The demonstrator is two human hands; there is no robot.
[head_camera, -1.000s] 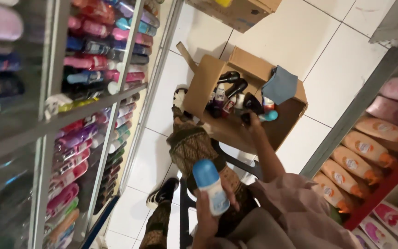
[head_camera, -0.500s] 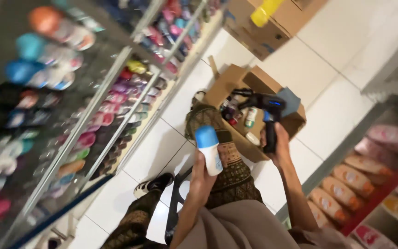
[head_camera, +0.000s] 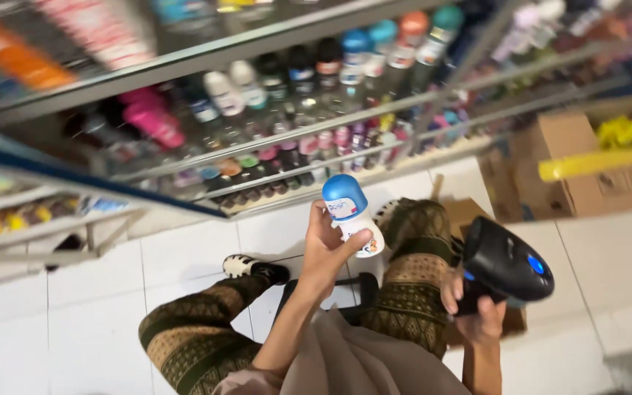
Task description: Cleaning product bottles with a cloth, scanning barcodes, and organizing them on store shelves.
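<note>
My left hand (head_camera: 325,252) holds a small white roll-on bottle with a blue cap (head_camera: 351,216), raised upright in front of the shelves. My right hand (head_camera: 475,314) grips the handle of a black handheld scanner (head_camera: 508,265) with a blue button on top, held to the right of the bottle and apart from it. Below me are my legs in patterned trousers (head_camera: 411,285) and one black-and-white shoe (head_camera: 251,268) on the white floor tiles.
Metal shelves (head_camera: 272,121) packed with several rows of small bottles in many colours fill the top of the view. A brown cardboard box (head_camera: 594,164) with a yellow object on it stands at the right. Part of another open box (head_camera: 469,216) shows behind my right knee.
The view has swung from the open box toward the shelves. My right hand lifted the scanner out of the box and brought it beside my knee. The bottle stays in my left hand.
</note>
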